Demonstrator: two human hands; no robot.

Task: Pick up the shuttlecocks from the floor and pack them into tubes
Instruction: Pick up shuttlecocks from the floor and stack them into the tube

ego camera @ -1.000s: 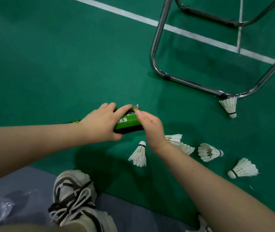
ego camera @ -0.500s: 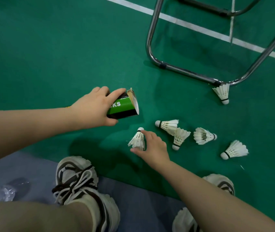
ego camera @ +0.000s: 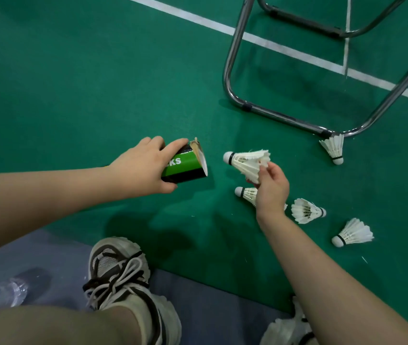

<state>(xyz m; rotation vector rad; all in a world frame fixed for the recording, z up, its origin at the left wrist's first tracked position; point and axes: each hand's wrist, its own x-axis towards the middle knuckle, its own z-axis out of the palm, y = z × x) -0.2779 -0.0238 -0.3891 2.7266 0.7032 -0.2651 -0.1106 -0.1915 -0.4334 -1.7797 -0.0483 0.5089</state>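
Green court floor point(ego camera: 73, 83); left hand point(ego camera: 140, 168) grips tube point(ego camera: 185, 165), right hand point(ego camera: 271, 188) shuttlecock point(ego camera: 245, 161).

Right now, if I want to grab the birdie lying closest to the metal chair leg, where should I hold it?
Probably pinch the shuttlecock by its feather skirt, coming from above. Its white cork tip points toward you and the feathers fan out toward the chair frame, so reaching down avoids the bar.
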